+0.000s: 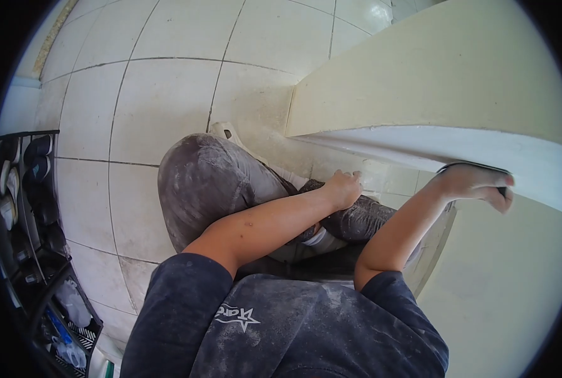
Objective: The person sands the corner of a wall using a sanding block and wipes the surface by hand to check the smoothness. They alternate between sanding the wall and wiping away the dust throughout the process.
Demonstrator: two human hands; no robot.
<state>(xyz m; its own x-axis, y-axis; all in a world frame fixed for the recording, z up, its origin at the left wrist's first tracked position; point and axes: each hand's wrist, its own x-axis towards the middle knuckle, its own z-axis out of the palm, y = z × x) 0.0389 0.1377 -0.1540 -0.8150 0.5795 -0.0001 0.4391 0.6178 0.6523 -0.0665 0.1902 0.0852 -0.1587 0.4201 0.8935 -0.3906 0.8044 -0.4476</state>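
My right hand (pixel 473 183) is bent at the wrist and pressed to the white end face of a wall (pixel 413 140). Between palm and wall shows the dark edge of a thin sheet that looks like sandpaper (pixel 479 165); most of it is hidden by the hand. My left hand (pixel 345 189) rests over my bent leg (pixel 212 183), its fingers curled in and nothing visible in them. Pale dust marks my dark trousers and shirt (pixel 281 321).
White floor tiles (pixel 161 94) with dark joints spread ahead and to the left. A black rack (pixel 41 208) of shoes and plastic bags stands at the left. The cream wall (pixel 432 75) rises close on my right. A light shoe (pixel 227 134) shows beyond my knee.
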